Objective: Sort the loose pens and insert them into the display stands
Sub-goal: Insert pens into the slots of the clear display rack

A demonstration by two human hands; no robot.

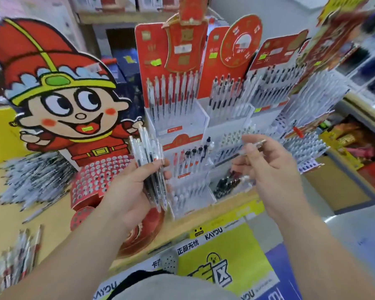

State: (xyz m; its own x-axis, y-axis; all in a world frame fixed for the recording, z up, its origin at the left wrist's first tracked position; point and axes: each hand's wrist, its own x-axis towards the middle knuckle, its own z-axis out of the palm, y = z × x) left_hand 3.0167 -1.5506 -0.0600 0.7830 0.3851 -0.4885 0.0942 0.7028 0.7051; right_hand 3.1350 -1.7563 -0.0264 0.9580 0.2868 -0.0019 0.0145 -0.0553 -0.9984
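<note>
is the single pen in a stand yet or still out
Out: the right hand pinches the pen in the air, short of the stands.

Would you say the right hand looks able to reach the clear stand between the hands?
Probably yes: the right hand holds its single pen just right of the clear stand, with nothing between them; the left hand grips its bundle off to the other side.
</note>
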